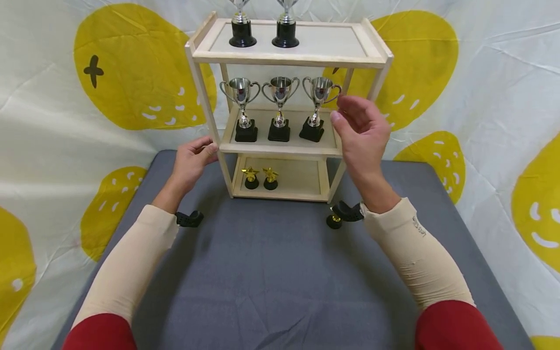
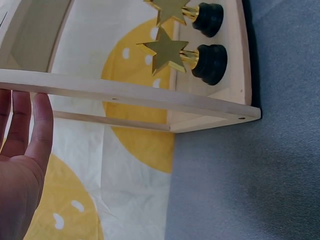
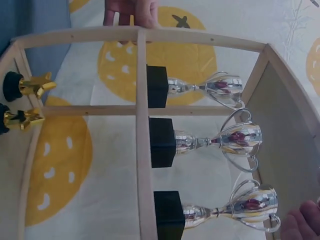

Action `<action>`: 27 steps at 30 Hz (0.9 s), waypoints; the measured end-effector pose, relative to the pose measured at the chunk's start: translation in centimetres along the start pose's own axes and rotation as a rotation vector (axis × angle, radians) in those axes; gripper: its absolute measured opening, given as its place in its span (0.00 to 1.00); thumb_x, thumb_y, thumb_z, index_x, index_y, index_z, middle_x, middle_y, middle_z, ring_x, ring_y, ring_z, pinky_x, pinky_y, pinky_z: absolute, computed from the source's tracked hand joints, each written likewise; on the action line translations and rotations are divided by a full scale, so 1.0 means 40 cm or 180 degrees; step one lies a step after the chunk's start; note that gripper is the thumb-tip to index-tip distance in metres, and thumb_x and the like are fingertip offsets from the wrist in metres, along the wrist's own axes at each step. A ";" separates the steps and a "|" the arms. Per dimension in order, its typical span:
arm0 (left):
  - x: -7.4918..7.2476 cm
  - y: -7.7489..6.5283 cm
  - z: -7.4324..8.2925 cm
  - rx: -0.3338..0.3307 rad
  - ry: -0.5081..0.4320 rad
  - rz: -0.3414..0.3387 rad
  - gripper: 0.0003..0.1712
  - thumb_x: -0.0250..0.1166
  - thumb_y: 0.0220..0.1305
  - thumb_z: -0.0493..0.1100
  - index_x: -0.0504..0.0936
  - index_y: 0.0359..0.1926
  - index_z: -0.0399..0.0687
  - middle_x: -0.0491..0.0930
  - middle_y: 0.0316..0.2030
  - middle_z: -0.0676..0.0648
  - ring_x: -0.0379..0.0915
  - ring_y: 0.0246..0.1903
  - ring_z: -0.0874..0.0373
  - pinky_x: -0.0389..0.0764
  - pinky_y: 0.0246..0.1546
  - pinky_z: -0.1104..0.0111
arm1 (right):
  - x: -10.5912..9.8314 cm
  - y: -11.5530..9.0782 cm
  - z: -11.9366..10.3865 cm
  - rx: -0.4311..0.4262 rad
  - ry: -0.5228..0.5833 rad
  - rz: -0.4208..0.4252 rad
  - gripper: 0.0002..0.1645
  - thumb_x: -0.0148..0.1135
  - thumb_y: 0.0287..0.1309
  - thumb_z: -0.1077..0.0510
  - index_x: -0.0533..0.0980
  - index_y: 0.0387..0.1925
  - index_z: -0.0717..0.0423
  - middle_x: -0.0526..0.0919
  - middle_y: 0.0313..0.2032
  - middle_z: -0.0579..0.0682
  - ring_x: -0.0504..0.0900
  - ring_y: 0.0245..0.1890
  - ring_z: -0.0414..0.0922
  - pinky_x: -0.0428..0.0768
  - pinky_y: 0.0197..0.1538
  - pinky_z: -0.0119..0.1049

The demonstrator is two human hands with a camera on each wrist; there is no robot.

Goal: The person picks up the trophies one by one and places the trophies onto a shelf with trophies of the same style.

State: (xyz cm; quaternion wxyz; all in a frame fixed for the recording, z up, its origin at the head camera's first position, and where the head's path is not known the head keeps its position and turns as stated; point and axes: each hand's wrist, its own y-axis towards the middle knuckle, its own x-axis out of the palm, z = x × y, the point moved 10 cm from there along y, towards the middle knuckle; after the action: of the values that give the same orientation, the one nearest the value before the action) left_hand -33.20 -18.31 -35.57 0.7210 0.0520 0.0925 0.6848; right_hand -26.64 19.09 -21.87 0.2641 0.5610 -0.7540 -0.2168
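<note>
A pale wooden three-tier shelf (image 1: 280, 151) stands on a grey cloth. My left hand (image 1: 194, 158) holds its left front post (image 2: 125, 97) at middle-tier height, the thumb in front and fingers reaching behind. On the middle tier stand three silver two-handled trophy cups on black square bases. Beside the rightmost trophy cup (image 1: 318, 107) is my right hand (image 1: 362, 131), its fingers loosely bent with nothing held in them. In the right wrist view, its fingers (image 3: 300, 220) appear at the lower right, close to that cup (image 3: 250, 205). The right post is partly hidden behind this hand.
Two gold star trophies (image 1: 261, 179) stand on the left of the bottom tier. Two more silver trophies (image 1: 264, 34) are on the top tier. Another small gold-topped trophy (image 1: 334, 222) stands on the cloth (image 1: 271, 272), partly behind the black right wrist mount (image 1: 349, 212). Patterned fabric hangs around.
</note>
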 end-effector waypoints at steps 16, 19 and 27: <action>0.004 0.002 0.000 -0.0001 -0.0016 0.0006 0.25 0.62 0.76 0.38 0.76 0.66 0.26 0.83 0.46 0.61 0.83 0.47 0.69 0.87 0.50 0.75 | -0.078 -0.086 0.062 0.0416 0.0419 -0.0426 0.17 0.68 0.57 0.77 0.80 0.49 0.78 0.92 0.42 0.50 0.91 0.44 0.45 0.90 0.49 0.30; 0.005 0.003 -0.001 -0.0012 -0.0018 0.0010 0.25 0.62 0.75 0.38 0.75 0.66 0.26 0.83 0.46 0.60 0.83 0.48 0.69 0.87 0.51 0.74 | -0.096 -0.109 0.081 0.0516 0.0371 -0.0524 0.18 0.67 0.57 0.78 0.79 0.50 0.80 0.92 0.41 0.50 0.91 0.43 0.44 0.90 0.49 0.30; 0.003 0.005 -0.005 -0.0022 -0.0007 0.0036 0.24 0.62 0.75 0.38 0.76 0.66 0.27 0.83 0.46 0.60 0.83 0.48 0.69 0.87 0.52 0.72 | -0.129 -0.174 0.139 0.0805 0.0148 -0.0796 0.18 0.69 0.60 0.75 0.79 0.52 0.79 0.92 0.43 0.48 0.91 0.44 0.40 0.89 0.50 0.29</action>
State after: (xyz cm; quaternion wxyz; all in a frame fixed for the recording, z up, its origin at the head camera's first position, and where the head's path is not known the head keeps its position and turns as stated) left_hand -33.42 -18.20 -35.73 0.7174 0.0509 0.0890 0.6891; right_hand -23.91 22.28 -31.26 0.1798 0.6839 -0.6934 -0.1384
